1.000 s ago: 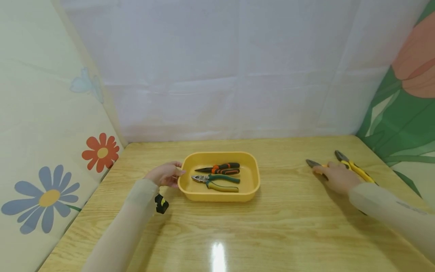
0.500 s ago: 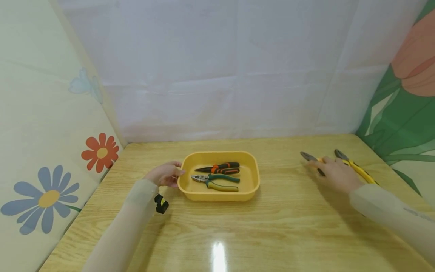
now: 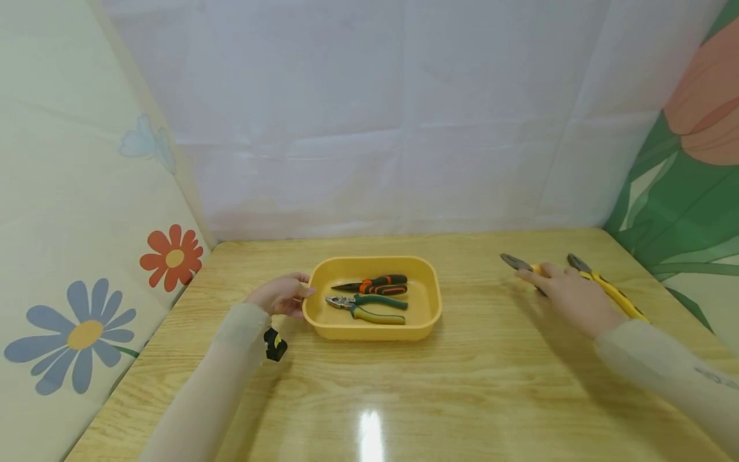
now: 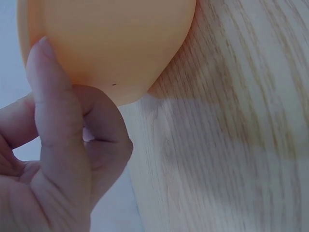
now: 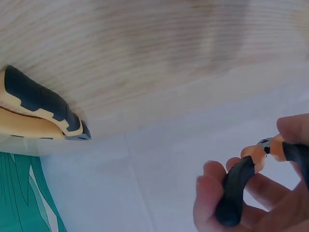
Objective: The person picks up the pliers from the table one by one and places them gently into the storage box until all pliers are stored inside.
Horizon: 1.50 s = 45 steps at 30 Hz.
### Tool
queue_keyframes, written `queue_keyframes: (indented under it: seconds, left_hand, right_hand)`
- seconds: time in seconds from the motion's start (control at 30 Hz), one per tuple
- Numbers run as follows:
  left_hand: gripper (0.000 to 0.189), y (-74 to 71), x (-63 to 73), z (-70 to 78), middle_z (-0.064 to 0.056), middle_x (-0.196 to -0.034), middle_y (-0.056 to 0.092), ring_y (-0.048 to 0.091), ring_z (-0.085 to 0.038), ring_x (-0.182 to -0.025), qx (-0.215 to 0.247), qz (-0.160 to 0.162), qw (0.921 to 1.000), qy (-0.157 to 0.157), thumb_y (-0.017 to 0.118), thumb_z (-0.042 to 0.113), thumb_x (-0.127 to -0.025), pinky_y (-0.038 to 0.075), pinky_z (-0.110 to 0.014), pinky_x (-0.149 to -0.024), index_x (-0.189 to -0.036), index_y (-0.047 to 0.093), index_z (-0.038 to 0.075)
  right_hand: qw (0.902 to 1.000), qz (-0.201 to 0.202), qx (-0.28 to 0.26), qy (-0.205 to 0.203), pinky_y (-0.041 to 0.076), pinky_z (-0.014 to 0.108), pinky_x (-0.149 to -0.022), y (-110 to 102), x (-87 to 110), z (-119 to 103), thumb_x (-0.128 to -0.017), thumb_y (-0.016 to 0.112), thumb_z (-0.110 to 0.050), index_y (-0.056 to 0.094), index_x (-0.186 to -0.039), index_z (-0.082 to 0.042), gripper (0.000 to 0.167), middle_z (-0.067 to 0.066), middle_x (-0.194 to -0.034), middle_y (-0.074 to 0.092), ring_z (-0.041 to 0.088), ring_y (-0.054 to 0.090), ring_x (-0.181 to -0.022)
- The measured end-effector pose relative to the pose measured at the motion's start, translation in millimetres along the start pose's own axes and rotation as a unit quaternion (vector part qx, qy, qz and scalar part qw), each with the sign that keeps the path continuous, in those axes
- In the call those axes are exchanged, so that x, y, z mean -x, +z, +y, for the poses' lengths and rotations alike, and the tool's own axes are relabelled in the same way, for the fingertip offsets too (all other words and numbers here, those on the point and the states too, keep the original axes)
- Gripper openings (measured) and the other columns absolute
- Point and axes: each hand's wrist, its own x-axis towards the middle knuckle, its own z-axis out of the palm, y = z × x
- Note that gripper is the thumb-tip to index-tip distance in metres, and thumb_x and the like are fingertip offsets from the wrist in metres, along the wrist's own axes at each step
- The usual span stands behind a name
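"Two pairs of pliers lie in that yellow tub [image 3: 372,333], at the middle of the head view: the green-handled pliers [image 3: 381,300] and, just above them, the black-and-orange pliers [image 3: 381,282]. What has the right hand [image 3: 577,301] got, over at the right?"

"Another pair. Its fingers are curled round the grey-nosed pliers [image 3: 521,264], nose toward the upper left. Look at the lower right of the right wrist view: the handles stand apart."

"That would worry me. With the handles spread like that, a slack hold on one of them could let the tool swing or drop."

"It looks raised off the worktop [image 3: 479,378], though I can't tell how far. And the yellow-handled pliers [image 3: 609,290] lie just beside that hand, farther right. A careless sweep of the wrist could knock them."

"How about the left hand [image 3: 283,296]?"

"Left of centre, thumb and fingers gripping the tub's left end. One end only, mind you. Tip it up from there, and I'd expect the two loose pairs to slide down toward the right end."

"The bottom does look smooth. And a hard push through that same grip might skid the whole tub across, since I see nothing bracing the other side."
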Motion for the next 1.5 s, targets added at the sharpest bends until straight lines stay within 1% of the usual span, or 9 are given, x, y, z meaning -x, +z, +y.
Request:
queue_keyframes:
  seconds: [0.3,0.53,0.7,0.8,0.97,1.1,1.23,1.37,1.5]
  left_hand:
    - [0.032,-0.3,-1.1,-0.6,-0.016,-0.101,0.052,0.060,-0.019,-0.071,0.000,0.001,1.0000,-0.001,0.044,0.005,-0.103,0.057,-0.025,-0.060,-0.133,0.036,-0.002]
    - [0.031,-0.2,-0.7,-0.5,-0.015,-0.098,0.052,0.059,-0.017,-0.068,-0.003,0.005,1.0000,0.001,0.044,0.005,-0.103,0.056,-0.023,-0.056,-0.132,0.037,-0.002]
    - [0.031,-0.3,-0.3,-0.6,-0.015,-0.098,0.052,0.058,-0.017,-0.067,-0.002,0.006,1.0000,0.002,0.044,0.005,-0.102,0.056,-0.023,-0.056,-0.132,0.036,-0.001]
    - [0.031,-0.5,-0.3,-0.8,-0.015,-0.098,0.053,0.059,-0.017,-0.068,-0.002,0.005,1.0000,0.002,0.044,0.005,-0.103,0.056,-0.023,-0.056,-0.133,0.036,-0.001]
    - [0.032,-0.5,-0.4,-0.6,-0.015,-0.098,0.053,0.059,-0.017,-0.068,0.000,0.001,1.0000,0.002,0.043,0.005,-0.103,0.055,-0.023,-0.056,-0.133,0.036,-0.002]
    - [0.031,0.0,-1.0,-0.7,-0.015,-0.098,0.052,0.059,-0.017,-0.068,0.004,0.001,1.0000,-0.002,0.044,0.004,-0.102,0.055,-0.023,-0.055,-0.132,0.037,-0.001]
    - [0.030,0.4,-1.2,-0.9,-0.015,-0.098,0.052,0.059,-0.018,-0.068,0.006,-0.002,1.0000,-0.001,0.044,0.004,-0.102,0.056,-0.024,-0.056,-0.131,0.037,-0.002]
    - [0.030,0.7,-0.7,-0.3,-0.015,-0.098,0.052,0.059,-0.017,-0.068,0.006,-0.001,1.0000,0.002,0.043,0.004,-0.102,0.055,-0.023,-0.056,-0.131,0.037,-0.002]
    - [0.031,0.8,-0.8,0.2,-0.015,-0.098,0.050,0.057,-0.017,-0.068,0.008,-0.001,1.0000,0.002,0.043,0.003,-0.102,0.055,-0.022,-0.056,-0.132,0.035,-0.002]
  right_hand:
    - [0.9997,0.019,-0.002,-0.016,0.039,0.027,-0.036,0,-1.9,-2,-0.077,0.078,-0.003,0.057,-0.128,-0.011,0.055,0.026,-0.108,0.053,0.032,0.048,-0.059]
    - [0.9969,0.059,-0.028,-0.044,0.030,0.021,-0.036,4,-3.6,-1,-0.071,0.080,0.003,0.060,-0.122,-0.010,0.056,0.021,-0.110,0.052,0.026,0.043,-0.055]
    - [0.9961,0.071,-0.031,-0.043,0.026,0.020,-0.034,7,-5.8,-2,-0.071,0.078,0.005,0.059,-0.121,-0.009,0.055,0.024,-0.117,0.056,0.032,0.045,-0.055]
    - [0.9964,0.068,-0.027,-0.042,0.026,0.021,-0.035,8,-7.4,-3,-0.071,0.078,0.005,0.059,-0.122,-0.009,0.056,0.025,-0.117,0.057,0.029,0.043,-0.055]
    - [0.9942,0.081,-0.014,-0.069,0.033,0.029,-0.040,10,-11.8,-7,-0.066,0.081,0.005,0.061,-0.120,-0.006,0.059,0.026,-0.112,0.058,0.024,0.042,-0.052]
    - [0.9944,0.077,-0.009,-0.072,0.031,0.026,-0.038,8,-14.8,-13,-0.069,0.081,0.003,0.061,-0.122,-0.007,0.057,0.025,-0.113,0.058,0.026,0.044,-0.053]
    - [0.9969,0.053,-0.010,-0.057,0.029,0.022,-0.035,3,-17.1,-21,-0.076,0.077,0.000,0.059,-0.125,-0.009,0.053,0.024,-0.117,0.057,0.031,0.049,-0.058]
    - [0.9977,0.036,-0.020,-0.055,0.035,0.026,-0.037,-2,-21.5,-29,-0.081,0.074,0.000,0.060,-0.126,-0.008,0.048,0.024,-0.118,0.056,0.034,0.051,-0.063]
    - [0.9963,0.041,-0.036,-0.067,0.042,0.033,-0.041,-4,-27.0,-36,-0.080,0.074,0.001,0.061,-0.125,-0.006,0.047,0.025,-0.118,0.056,0.035,0.052,-0.065]
